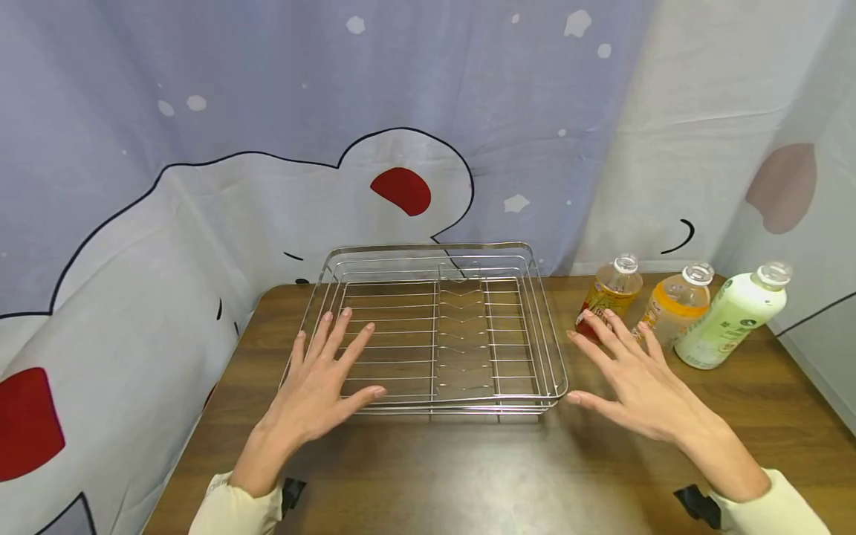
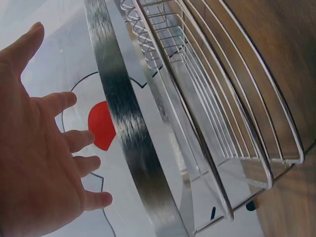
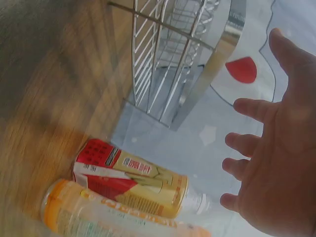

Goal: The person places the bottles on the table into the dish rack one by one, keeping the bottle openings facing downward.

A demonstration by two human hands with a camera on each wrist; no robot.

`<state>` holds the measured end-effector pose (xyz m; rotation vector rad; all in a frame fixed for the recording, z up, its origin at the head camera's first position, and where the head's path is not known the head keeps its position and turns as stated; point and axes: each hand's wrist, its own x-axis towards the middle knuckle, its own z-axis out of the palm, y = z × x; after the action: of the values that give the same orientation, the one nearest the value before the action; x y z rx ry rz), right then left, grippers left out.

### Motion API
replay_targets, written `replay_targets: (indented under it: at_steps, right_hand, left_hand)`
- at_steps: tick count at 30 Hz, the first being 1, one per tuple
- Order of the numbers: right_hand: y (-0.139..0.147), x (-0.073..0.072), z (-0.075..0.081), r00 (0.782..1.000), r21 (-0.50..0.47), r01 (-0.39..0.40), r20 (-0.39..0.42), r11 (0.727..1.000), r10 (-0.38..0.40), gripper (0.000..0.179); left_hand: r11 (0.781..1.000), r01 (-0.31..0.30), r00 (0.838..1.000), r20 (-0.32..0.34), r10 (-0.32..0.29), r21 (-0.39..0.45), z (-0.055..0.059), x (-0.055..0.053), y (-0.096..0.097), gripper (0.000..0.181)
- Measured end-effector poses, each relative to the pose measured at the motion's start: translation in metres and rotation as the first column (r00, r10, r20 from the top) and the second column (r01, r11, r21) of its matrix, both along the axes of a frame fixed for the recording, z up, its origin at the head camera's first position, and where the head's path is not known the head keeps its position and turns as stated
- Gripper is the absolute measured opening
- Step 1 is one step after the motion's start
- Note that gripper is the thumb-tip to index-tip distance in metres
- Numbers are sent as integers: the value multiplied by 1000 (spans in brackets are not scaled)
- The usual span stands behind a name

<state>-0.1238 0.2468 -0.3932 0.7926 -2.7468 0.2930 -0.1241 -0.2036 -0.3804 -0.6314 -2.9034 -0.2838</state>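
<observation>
A silver wire dish rack stands on the wooden table, with a row of zigzag wire dividers inside. My left hand is spread over the rack's near left corner, fingers straight and holding nothing. In the left wrist view the palm faces the rack's flat metal rim. Beyond the rack's right side, my right hand hovers with fingers spread and nothing in it. Its fingertips overlap a red and yellow bottle and an orange-labelled bottle in the head view.
A green and white bottle stands at the far right of the row. None of the bottles shows a cap. Behind the wooden table hangs a patterned curtain, which also runs along the left and right sides.
</observation>
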Motion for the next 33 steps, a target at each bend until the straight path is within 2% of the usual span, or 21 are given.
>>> replay_targets:
  at_steps: [5,14,20,29,33]
  right_hand:
    - [11,1,2,999,-7,25,-31,1000,-26,79]
    - [34,7,3,997,-14,75,-26,997,-75,80]
    - [56,13,8,990,-37,139,-14,990,-140,81]
    - [98,25,15,964,-77,262,-31,962,-265,79]
    - [115,30,11,949,-145,302,-49,942,-312,79]
  left_hand:
    - [1000,-21,1000,8,21,10,3,2,-6,89]
    - [998,-56,998,23,55,22,5,6,-21,89]
    - [995,-85,996,31,84,47,6,9,-34,88]
    - [986,-136,990,33,134,94,4,13,-55,89]
    - [983,-152,988,30,150,105,2,14,-61,88]
